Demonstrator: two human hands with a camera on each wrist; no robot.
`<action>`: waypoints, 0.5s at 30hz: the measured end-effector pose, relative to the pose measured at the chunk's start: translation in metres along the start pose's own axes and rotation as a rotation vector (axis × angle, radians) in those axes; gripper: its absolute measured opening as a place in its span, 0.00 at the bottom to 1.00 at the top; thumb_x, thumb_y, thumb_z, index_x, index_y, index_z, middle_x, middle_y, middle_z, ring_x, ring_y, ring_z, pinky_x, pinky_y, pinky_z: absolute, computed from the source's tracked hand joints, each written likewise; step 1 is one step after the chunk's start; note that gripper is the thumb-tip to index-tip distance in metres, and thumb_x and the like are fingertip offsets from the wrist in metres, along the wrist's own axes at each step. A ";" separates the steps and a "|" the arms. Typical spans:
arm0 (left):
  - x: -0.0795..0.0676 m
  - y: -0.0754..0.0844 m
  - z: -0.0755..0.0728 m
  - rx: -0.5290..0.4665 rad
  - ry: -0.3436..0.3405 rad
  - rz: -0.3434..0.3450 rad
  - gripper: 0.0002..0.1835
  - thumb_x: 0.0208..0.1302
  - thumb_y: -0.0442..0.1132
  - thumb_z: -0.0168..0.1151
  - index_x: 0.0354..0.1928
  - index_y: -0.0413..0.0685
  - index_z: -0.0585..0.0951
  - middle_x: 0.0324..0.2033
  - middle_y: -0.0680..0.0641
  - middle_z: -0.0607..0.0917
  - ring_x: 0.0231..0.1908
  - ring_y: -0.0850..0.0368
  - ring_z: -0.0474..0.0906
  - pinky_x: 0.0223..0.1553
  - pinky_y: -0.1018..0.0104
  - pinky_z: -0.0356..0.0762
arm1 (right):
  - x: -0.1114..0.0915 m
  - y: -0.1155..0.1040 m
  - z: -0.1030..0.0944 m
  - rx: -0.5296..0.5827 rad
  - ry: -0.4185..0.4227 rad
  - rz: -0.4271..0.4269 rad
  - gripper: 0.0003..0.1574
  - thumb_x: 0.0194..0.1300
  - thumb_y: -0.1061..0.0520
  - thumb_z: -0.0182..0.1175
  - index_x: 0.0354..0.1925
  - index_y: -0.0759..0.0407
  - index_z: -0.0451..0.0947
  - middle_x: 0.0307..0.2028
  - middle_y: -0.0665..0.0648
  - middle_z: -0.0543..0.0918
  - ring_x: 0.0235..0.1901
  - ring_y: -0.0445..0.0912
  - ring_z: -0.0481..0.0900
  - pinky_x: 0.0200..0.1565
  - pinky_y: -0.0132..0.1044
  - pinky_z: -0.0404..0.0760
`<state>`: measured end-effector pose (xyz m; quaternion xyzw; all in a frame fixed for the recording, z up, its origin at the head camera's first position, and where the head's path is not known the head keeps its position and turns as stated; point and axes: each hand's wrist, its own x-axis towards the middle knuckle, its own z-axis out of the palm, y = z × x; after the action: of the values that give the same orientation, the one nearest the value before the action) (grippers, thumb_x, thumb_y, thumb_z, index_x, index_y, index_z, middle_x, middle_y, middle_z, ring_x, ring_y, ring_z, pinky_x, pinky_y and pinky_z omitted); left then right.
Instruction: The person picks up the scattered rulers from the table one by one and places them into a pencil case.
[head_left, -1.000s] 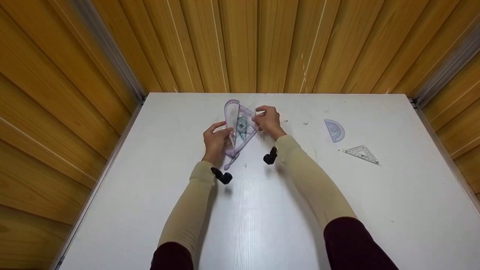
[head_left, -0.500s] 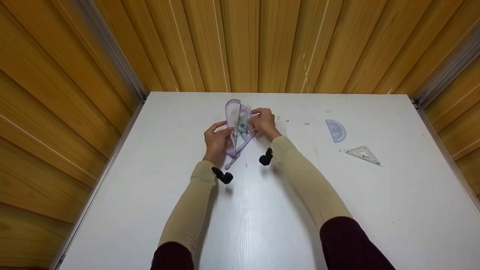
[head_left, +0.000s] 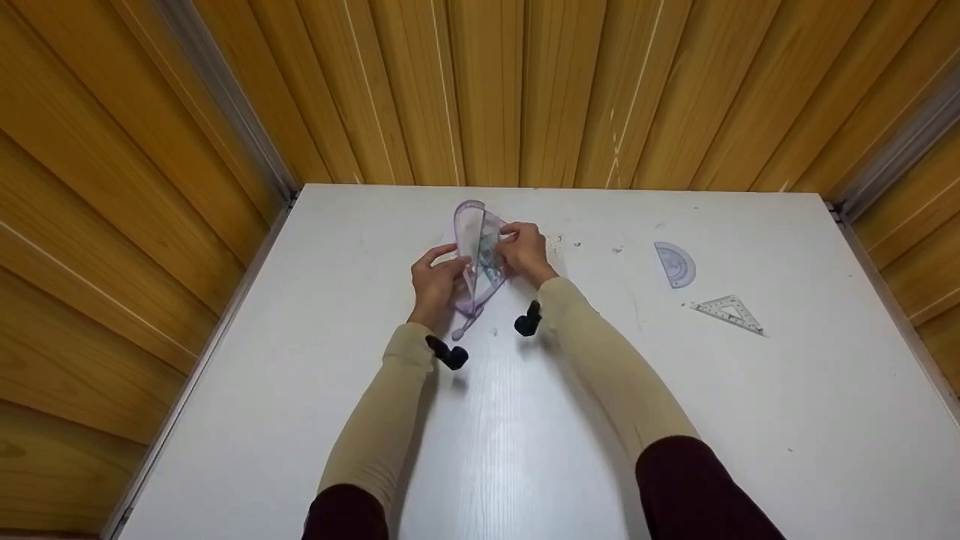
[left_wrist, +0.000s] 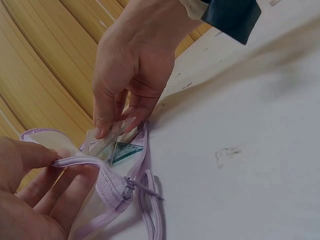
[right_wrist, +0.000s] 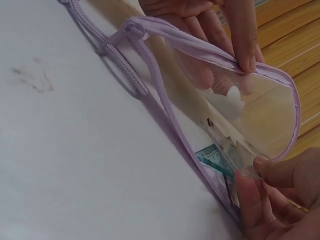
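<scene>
A lilac-edged mesh zip pouch [head_left: 469, 225] lies at the back middle of the table with its zip open. My left hand [head_left: 433, 285] pinches the pouch's near-left edge between thumb and fingers, holding that side up. At the mouth, my right hand [head_left: 527, 251] pinches a clear set square [left_wrist: 106, 144], a thin see-through plastic piece with straight edges and a pointed corner. Its lower part reaches in between the pouch sides. Inside lies a teal set square [right_wrist: 210, 156], partly covered by the clear one. A lilac zip pull cord [right_wrist: 122, 60] hangs from the near end.
To the right on the white table [head_left: 480, 450] lie a clear protractor [head_left: 681, 266] and, nearer, another clear set square [head_left: 742, 322]. Small dark marks [head_left: 617, 250] dot the surface. Wood-patterned panels [head_left: 547, 90] stand behind the table's back edge.
My right hand has moved left and slightly down, carrying the clear set square from the pouch's right edge into its mouth. The left hand keeps its grip.
</scene>
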<state>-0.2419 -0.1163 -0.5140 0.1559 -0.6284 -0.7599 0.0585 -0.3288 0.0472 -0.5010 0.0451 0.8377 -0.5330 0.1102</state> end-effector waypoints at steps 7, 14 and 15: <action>0.000 0.001 0.000 0.003 0.002 -0.016 0.22 0.66 0.34 0.69 0.62 0.39 0.81 0.40 0.39 0.90 0.37 0.50 0.89 0.36 0.65 0.84 | 0.000 0.002 0.004 0.008 0.003 0.000 0.23 0.66 0.64 0.69 0.59 0.59 0.81 0.41 0.58 0.86 0.28 0.44 0.82 0.25 0.33 0.81; 0.000 0.002 0.000 0.010 0.016 0.004 0.22 0.65 0.32 0.70 0.60 0.36 0.81 0.40 0.35 0.90 0.33 0.49 0.89 0.31 0.66 0.83 | -0.001 0.003 0.007 -0.015 0.025 -0.045 0.25 0.63 0.63 0.71 0.59 0.61 0.81 0.36 0.58 0.87 0.25 0.44 0.82 0.23 0.33 0.80; 0.000 0.002 0.000 0.013 0.019 0.005 0.22 0.65 0.32 0.70 0.60 0.37 0.81 0.40 0.36 0.90 0.33 0.50 0.89 0.31 0.66 0.83 | -0.001 0.003 0.007 -0.011 0.022 -0.040 0.26 0.63 0.63 0.71 0.59 0.61 0.81 0.36 0.58 0.87 0.25 0.44 0.83 0.24 0.33 0.80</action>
<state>-0.2424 -0.1164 -0.5123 0.1618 -0.6332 -0.7541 0.0652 -0.3259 0.0420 -0.5067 0.0337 0.8425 -0.5299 0.0907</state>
